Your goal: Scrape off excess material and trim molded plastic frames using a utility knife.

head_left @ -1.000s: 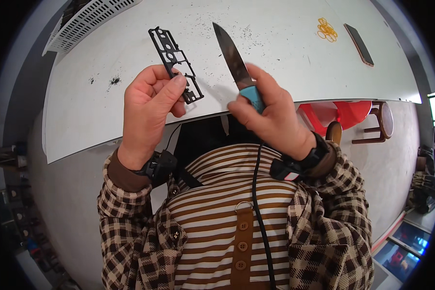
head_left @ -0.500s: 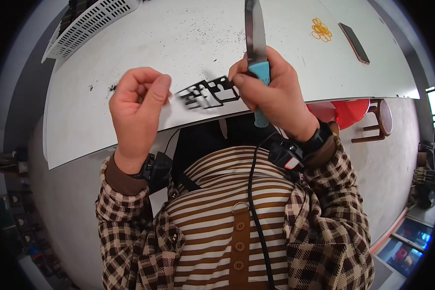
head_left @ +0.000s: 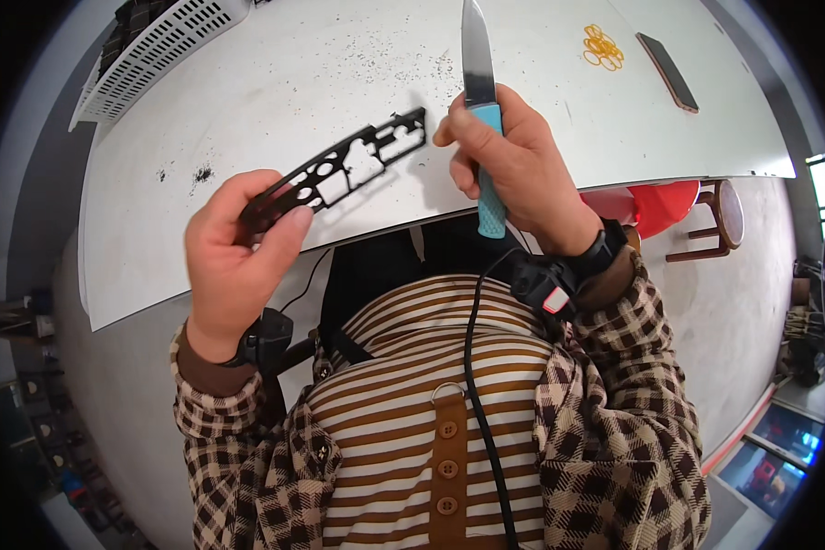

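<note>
Dark crumbs [head_left: 203, 173] dotted the white tabletop [head_left: 147, 252], over which the left hand [head_left: 234, 255] pinched one end of a black frame [head_left: 346, 148], while the right hand [head_left: 528, 172] gripped a blue-handled knife [head_left: 489, 119], blade [head_left: 478, 64] pointing away.

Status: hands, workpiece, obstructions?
Left hand holding black frame by one end. Right hand gripping knife, blade pointing away from body. Black crumbs on table; nothing seen between frame and knife.
</note>
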Demonstrator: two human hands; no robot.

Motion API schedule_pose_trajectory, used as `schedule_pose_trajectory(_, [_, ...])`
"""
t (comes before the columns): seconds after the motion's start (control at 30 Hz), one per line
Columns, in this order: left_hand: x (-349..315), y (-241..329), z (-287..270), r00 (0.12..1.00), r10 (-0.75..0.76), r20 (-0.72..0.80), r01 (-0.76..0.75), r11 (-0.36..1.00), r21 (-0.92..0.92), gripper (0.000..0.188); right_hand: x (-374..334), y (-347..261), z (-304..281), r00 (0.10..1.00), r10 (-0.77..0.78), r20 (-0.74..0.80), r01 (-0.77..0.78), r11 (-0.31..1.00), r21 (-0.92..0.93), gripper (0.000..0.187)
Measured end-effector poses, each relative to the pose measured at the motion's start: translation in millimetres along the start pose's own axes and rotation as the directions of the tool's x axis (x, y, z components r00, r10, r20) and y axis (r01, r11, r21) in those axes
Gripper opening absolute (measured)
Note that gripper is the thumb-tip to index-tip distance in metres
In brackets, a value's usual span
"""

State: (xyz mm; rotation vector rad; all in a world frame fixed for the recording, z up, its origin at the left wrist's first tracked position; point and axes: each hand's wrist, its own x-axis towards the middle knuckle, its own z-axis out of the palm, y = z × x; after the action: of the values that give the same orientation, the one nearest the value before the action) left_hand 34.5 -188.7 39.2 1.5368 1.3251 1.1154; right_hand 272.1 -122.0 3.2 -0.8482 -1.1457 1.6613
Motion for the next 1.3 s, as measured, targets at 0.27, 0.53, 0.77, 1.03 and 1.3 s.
schedule_pose_trajectory(0.27, [9.3,-3.0,-1.5,0.999,-0.053,-0.013,0.054,0.941,0.335,0.004,-33.3,10.7,-21.8,0.972,-0.166,0.168,0.236,0.731,-0.64,0.043])
schedule_pose_trajectory(0.53, [55.8,11.1,6.6,0.958,-0.232,0.166,0.151,0.907,0.394,0.002,-34.5,5.5,-21.1,0.883,0.117,0.454,0.402,0.31,-0.862,0.059])
schedule_pose_trajectory(0.77, [119.5,6.2,44.2,0.912,-0.286,0.293,0.17,0.915,0.366,0.007,16.4,14.2,-56.0,0.847,0.153,0.509,0.474,0.216,-0.854,0.06])
schedule_pose_trajectory(1.03, [117.1,-31.7,85.1,0.994,-0.058,0.097,0.025,0.95,0.31,0.027,42.3,11.7,-88.3,0.776,0.118,0.62,0.574,0.275,-0.771,0.057])
schedule_pose_trajectory(1.3, [112.2,-58.7,95.0,0.986,-0.064,-0.155,0.124,0.901,0.415,0.028,58.2,-2.4,-104.6,0.776,0.34,0.531,0.44,0.313,-0.842,0.065])
